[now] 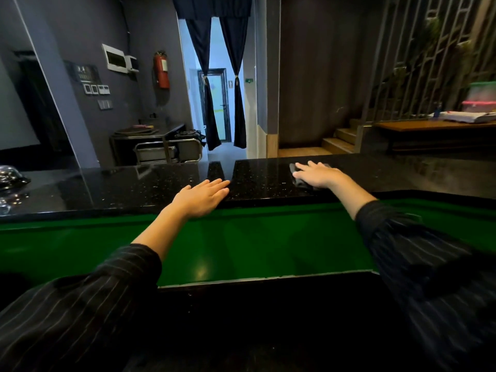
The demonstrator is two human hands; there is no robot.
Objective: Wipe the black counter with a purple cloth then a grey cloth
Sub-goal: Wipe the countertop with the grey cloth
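At the far left edge a shiny metal object sits on the black speckled tabletop, too cut off to identify. Moving right, the left hand lies flat on the tabletop's near edge, palm down and open, fingers together and pointing away toward the curtained doorway, holding nothing. Its forearm is bare, and the dark pinstriped sleeve is pushed up toward the elbow. Below both arms runs a glossy green panel, set lower than the tabletop. Further right, the right hand is also spread open, palm down, pressing on a dark cloth that lies flat on the tabletop; only the cloth's left edge and a bit beyond the fingertips show, and its colour reads as dark grey in this dim light. The two hands are well apart. Beyond the tabletop on the right, wooden steps rise toward a wooden bench.
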